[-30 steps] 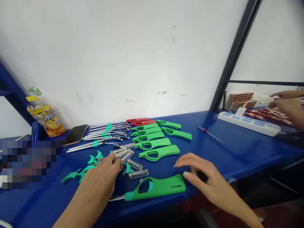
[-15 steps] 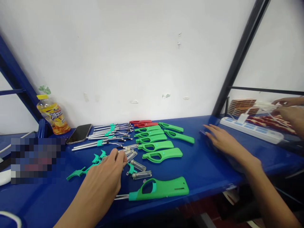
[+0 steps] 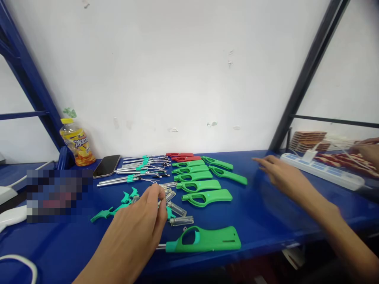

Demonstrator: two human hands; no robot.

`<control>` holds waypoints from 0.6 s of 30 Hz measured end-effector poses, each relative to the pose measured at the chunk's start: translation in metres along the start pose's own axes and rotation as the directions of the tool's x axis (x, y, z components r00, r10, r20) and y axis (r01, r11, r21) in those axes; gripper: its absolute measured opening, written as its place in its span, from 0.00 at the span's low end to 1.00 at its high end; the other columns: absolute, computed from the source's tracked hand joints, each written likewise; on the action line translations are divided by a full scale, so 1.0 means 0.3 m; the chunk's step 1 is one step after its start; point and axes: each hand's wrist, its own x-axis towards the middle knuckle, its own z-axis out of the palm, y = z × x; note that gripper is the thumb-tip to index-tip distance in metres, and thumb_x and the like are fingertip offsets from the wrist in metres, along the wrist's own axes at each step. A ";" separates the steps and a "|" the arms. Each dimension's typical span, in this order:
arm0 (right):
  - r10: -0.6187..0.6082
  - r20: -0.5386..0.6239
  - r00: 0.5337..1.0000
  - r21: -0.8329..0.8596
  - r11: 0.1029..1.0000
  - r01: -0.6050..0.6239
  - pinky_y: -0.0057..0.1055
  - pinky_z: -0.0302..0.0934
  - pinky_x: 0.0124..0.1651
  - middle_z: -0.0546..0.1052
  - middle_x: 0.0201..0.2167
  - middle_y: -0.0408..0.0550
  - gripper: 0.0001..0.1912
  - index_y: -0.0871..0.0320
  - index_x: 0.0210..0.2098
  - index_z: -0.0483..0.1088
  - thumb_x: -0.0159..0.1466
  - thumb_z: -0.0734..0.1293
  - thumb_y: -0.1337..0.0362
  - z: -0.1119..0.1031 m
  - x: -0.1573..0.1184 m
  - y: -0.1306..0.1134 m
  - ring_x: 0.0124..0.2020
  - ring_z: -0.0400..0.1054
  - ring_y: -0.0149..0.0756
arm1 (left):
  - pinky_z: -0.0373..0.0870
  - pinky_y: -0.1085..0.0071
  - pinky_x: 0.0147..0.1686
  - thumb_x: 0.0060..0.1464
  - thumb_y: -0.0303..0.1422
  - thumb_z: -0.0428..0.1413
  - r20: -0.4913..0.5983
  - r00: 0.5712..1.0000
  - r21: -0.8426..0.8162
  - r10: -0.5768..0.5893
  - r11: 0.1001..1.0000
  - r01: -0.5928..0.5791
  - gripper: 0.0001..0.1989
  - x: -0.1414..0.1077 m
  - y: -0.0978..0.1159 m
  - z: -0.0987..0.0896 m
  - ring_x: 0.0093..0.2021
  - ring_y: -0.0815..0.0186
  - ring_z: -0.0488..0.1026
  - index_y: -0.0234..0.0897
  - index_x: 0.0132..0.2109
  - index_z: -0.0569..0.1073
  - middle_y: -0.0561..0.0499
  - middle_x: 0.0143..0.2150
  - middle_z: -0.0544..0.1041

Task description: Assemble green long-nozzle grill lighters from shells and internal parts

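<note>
My left hand point(image 3: 142, 221) is closed, fingertips pinched over the clear fuel tubes point(image 3: 181, 221); what they hold, if anything, is hidden. Teal trigger pieces point(image 3: 102, 214) lie left of it. My right hand point(image 3: 274, 169) hovers over the blue table's right part, its index finger stretched out, holding nothing visible. Between the hands lie several green lighter shells point(image 3: 217, 196), with red shells point(image 3: 186, 159) behind them. Metal rods with wires point(image 3: 115, 181) lie in a row at the back left. A green lighter body with a rod point(image 3: 217, 239) lies at the front edge.
A drink bottle point(image 3: 77, 144) and a phone point(image 3: 107, 166) stand and lie at the back left. The white power strip point(image 3: 324, 172) is on the right, near another person's hands point(image 3: 365, 152) and stacked brown pieces point(image 3: 309, 140). White cables lie at the left.
The view has shifted slightly, moving the scene rightward. My right hand's fingers have drawn closer together, with the index pointing out. My left hand stays over the tubes, turned a little.
</note>
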 end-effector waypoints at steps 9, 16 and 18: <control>0.222 -0.647 0.730 0.528 0.821 0.217 0.37 0.73 0.38 0.82 0.41 0.45 0.10 0.49 0.44 0.82 0.63 0.79 0.61 -0.423 0.008 -0.349 0.38 0.77 0.40 | 0.50 0.74 0.21 0.66 0.63 0.49 0.103 0.993 -0.830 -0.063 0.545 0.120 0.28 0.033 -0.024 0.003 0.23 0.69 0.48 0.44 0.34 0.60 0.62 0.26 0.52; 0.149 -0.699 0.699 0.631 0.589 0.505 0.39 0.73 0.37 0.81 0.34 0.43 0.16 0.49 0.44 0.81 0.62 0.78 0.75 -0.376 0.015 -0.513 0.39 0.76 0.42 | 0.46 0.75 0.19 0.58 0.60 0.62 0.189 0.976 -0.910 -0.104 0.355 0.214 0.28 0.045 0.010 -0.005 0.16 0.74 0.52 0.40 0.31 0.70 0.60 0.18 0.62; 0.118 -0.671 0.732 0.684 0.480 0.550 0.40 0.73 0.38 0.82 0.34 0.43 0.19 0.50 0.45 0.81 0.60 0.78 0.78 -0.350 0.029 -0.531 0.39 0.76 0.42 | 0.43 0.76 0.18 0.57 0.59 0.64 0.222 0.967 -0.917 -0.122 0.310 0.250 0.27 0.045 0.020 -0.009 0.16 0.74 0.51 0.38 0.31 0.74 0.60 0.15 0.62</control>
